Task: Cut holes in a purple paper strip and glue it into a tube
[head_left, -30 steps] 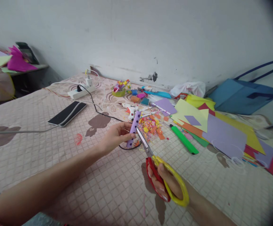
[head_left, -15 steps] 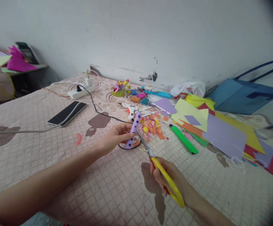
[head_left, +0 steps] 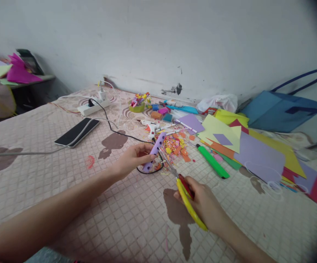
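Note:
Between the thumb and fingers of my left hand (head_left: 136,157) is a purple paper strip (head_left: 156,149) with dark dots along it, held at a slant above the table. My right hand (head_left: 202,199) is closed round the red and yellow handles of a pair of scissors (head_left: 178,177). The blades point up and left, and their tips meet the strip's right side near its middle. Whether they touch a dot or cut the paper is too small to tell. Just beyond lies a heap of small paper scraps (head_left: 171,146).
A white glue gun (head_left: 152,128) lies behind the scraps, its black cord looping under my left hand. Right of them are a green cutter (head_left: 212,161) and coloured paper sheets (head_left: 256,155). A phone (head_left: 77,132) and power strip (head_left: 94,107) lie left; a blue bag (head_left: 278,111) stands right.
My right hand has turned the scissors, so the red handle now shows above the yellow one. The purple strip has tilted slightly further to the right in my left hand.

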`<state>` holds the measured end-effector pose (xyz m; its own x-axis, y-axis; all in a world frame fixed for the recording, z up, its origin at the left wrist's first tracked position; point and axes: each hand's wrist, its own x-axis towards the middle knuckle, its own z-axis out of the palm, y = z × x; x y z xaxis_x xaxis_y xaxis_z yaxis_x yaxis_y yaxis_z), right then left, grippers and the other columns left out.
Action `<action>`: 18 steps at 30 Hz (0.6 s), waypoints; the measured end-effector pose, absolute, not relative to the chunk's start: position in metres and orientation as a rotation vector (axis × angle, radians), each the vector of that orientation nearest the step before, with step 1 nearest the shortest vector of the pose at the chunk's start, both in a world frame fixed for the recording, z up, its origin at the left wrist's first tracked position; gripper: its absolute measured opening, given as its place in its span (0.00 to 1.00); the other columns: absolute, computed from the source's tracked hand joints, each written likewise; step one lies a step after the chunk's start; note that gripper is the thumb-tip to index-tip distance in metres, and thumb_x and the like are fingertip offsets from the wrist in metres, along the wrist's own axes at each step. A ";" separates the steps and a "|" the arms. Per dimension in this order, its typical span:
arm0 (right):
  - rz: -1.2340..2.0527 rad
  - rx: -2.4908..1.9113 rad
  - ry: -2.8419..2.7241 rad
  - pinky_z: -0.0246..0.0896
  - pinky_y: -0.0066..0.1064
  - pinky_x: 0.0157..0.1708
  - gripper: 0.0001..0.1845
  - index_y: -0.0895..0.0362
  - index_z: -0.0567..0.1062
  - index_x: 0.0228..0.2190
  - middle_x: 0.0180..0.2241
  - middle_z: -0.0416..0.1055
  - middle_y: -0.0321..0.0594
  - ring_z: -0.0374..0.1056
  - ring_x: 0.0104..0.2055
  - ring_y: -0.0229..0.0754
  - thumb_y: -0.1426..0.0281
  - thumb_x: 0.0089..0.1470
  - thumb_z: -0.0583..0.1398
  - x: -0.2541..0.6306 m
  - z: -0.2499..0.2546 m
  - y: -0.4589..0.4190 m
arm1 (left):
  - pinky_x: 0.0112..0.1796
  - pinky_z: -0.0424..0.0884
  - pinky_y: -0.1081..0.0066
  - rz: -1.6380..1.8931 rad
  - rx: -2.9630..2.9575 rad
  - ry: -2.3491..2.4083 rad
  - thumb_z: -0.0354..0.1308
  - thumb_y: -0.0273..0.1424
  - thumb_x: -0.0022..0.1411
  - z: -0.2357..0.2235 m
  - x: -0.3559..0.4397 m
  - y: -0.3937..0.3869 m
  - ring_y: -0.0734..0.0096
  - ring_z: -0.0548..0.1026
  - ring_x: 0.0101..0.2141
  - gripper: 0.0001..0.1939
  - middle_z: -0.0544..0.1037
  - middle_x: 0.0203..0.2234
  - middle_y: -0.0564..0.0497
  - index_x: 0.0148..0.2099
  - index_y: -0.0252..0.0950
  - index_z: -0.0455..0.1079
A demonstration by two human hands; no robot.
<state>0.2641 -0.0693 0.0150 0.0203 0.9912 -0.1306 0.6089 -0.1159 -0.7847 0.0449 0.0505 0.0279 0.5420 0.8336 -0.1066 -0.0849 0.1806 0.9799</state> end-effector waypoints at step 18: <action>1.166 -1.692 -1.622 0.49 0.27 0.21 0.09 0.55 0.68 0.25 0.21 0.67 0.34 0.60 0.22 0.36 0.65 0.51 0.60 0.270 0.019 -0.067 | 0.30 0.67 0.76 0.725 1.299 0.799 0.69 0.35 0.49 0.026 0.043 0.054 0.75 0.73 0.30 0.18 0.77 0.32 0.51 0.42 0.34 0.73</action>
<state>0.2697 -0.0665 0.0193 -0.0861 0.9700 -0.2273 0.5245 -0.1498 -0.8381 0.0430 0.0539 0.0263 0.5440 0.8330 -0.1008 -0.0198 0.1328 0.9909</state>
